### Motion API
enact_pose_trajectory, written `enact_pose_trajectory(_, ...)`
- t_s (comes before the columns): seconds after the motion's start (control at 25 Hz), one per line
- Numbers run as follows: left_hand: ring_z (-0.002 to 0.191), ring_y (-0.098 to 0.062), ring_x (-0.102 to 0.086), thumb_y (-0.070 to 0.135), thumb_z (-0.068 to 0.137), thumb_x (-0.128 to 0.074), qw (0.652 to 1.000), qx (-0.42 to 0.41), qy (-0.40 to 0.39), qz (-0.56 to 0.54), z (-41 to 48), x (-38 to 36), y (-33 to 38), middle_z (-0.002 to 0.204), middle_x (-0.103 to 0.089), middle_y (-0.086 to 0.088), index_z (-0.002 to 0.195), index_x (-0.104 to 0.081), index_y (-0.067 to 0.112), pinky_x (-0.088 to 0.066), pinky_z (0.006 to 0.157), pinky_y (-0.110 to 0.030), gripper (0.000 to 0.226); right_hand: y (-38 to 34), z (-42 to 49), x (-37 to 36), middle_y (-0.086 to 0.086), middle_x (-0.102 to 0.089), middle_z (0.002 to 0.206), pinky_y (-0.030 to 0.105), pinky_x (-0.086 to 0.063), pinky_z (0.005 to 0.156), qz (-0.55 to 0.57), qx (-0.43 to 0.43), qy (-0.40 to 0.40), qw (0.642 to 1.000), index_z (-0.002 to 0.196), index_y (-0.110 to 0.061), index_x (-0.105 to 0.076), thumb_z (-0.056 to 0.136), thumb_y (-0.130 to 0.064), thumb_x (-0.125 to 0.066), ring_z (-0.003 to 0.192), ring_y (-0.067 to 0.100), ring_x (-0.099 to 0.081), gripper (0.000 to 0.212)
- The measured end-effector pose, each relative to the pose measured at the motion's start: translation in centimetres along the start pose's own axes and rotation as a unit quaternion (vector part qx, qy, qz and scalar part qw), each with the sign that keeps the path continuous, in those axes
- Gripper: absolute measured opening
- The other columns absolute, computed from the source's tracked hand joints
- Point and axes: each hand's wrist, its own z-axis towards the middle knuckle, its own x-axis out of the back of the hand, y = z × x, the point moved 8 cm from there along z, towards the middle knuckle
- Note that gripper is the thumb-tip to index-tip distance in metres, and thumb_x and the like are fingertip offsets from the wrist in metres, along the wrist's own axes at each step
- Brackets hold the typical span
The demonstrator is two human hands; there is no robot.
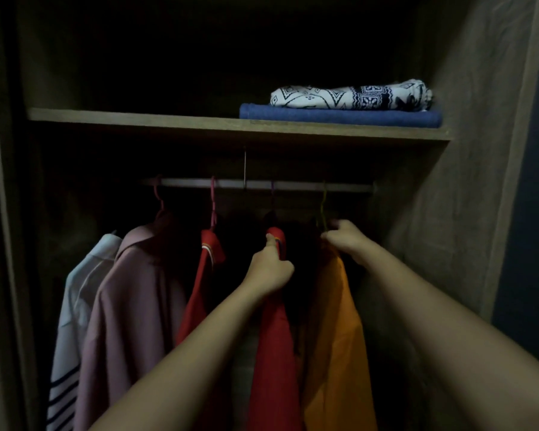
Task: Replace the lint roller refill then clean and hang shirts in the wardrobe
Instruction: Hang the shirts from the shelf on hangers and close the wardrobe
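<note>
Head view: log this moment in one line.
left hand grips red shirt collar | right hand holds orange shirt top | both shirts hang on rail

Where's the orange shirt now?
Head view: the orange shirt hangs rightmost on the rail, beside the red shirt that the left hand grips; the right hand holds its top.

Both bare arms reach from bottom edge to centre; left hand (271,270) grips red shirt (274,353), right hand (346,241) pinches orange shirt (333,337).

Hanging shirts crowd the rail (293,185). Dark gaps open between the left red shirt (199,290) and the right red shirt (274,353), and between the orange shirt (333,337) and the wardrobe wall (433,213). Folded cloths (339,116) block the shelf (137,119) at its right end.
</note>
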Motion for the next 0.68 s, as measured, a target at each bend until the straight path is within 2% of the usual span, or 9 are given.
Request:
enact_pose_trajectory(0.08, 0.116, -0.032, -0.054, 0.014, 0.084, -0.052, 1.000, 0.001, -0.003, 0.010, -0.1, -0.1, -0.3, 0.132, -0.050, -0.021, 0.150, -0.006, 0.014, -0.045, 0.095, -0.030, 0.081, -0.9, -1.9, 0.0, 0.005, -0.058, 0.114, 0.027, -0.046, 0.084, -0.060, 0.014, -0.006, 0.998, 0.128, -0.013, -0.051, 0.086, -0.017, -0.058, 0.101, 0.021, -0.057, 0.043)
enact_pose_trajectory(0.16, 0.119, -0.032, -0.052, 0.020, 0.087, -0.054, 1.000, -0.008, 0.000, 0.019, -0.3, 0.0, -0.1, 0.136, -0.048, -0.021, 0.150, -0.007, 0.013, -0.043, 0.098, -0.029, 0.079, -1.8, -2.6, 0.0, 0.008, -0.056, 0.124, 0.025, -0.042, 0.081, -0.127, 0.054, 0.003, 0.990, 0.130, -0.014, -0.049, 0.088, -0.019, -0.057, 0.102, 0.021, -0.055, 0.044)
enact_pose_trajectory(0.28, 0.126, -0.031, -0.048, 0.024, 0.090, -0.053, 0.998, -0.039, 0.036, 0.019, -1.1, 2.0, 0.7, 0.140, -0.046, -0.020, 0.149, -0.012, 0.011, -0.039, 0.104, -0.029, 0.073, -3.8, -4.4, -0.3, 0.012, -0.041, 0.143, 0.030, -0.040, 0.102, -0.175, 0.127, 0.020, 0.976, 0.142, -0.017, -0.036, 0.086, -0.023, -0.058, 0.128, 0.026, -0.044, 0.061)
enact_pose_trajectory(0.4, 0.130, -0.027, -0.044, 0.019, 0.091, -0.053, 0.989, -0.105, 0.100, 0.041, -3.4, 5.9, 0.6, 0.143, -0.044, -0.019, 0.148, -0.021, 0.010, -0.033, 0.102, -0.022, 0.066, -5.4, -7.3, -0.9, 0.010, -0.038, 0.145, 0.032, -0.033, 0.110, -0.166, 0.196, 0.051, 0.965, 0.141, -0.017, -0.038, 0.086, -0.022, -0.058, 0.133, 0.025, -0.037, 0.059)
enact_pose_trajectory(0.52, 0.115, -0.029, -0.057, 0.016, 0.090, -0.055, 0.970, -0.179, 0.144, 0.078, -7.6, 9.6, -2.0, 0.126, -0.059, -0.021, 0.144, -0.033, 0.011, -0.034, 0.084, -0.016, 0.059, -5.8, -12.7, -3.4, 0.008, -0.046, 0.136, 0.026, -0.028, 0.107, -0.184, 0.317, 0.099, 0.925, 0.135, -0.013, -0.045, 0.085, -0.019, -0.056, 0.129, 0.022, -0.041, 0.051)
enact_pose_trajectory(0.6, 0.110, -0.029, -0.059, 0.016, 0.088, -0.056, 0.960, -0.209, 0.151, 0.106, -10.8, 11.0, -5.0, 0.121, -0.063, -0.021, 0.141, -0.039, 0.010, -0.034, 0.080, -0.013, 0.056, -4.5, -16.4, -7.3, 0.005, -0.049, 0.132, 0.019, -0.025, 0.104, -0.190, 0.364, 0.090, 0.908, 0.133, -0.012, -0.047, 0.086, -0.018, -0.054, 0.126, 0.019, -0.042, 0.048)
enact_pose_trajectory(0.68, 0.097, -0.024, -0.060, 0.012, 0.088, -0.056, 0.956, -0.220, 0.140, 0.137, -13.8, 11.8, -9.4, 0.112, -0.065, -0.027, 0.138, -0.042, 0.005, -0.033, 0.076, -0.012, 0.053, -2.5, -20.4, -12.6, 0.006, -0.052, 0.129, 0.018, -0.027, 0.103, -0.183, 0.397, 0.055, 0.897, 0.130, -0.010, -0.049, 0.085, -0.017, -0.051, 0.122, 0.019, -0.044, 0.045)
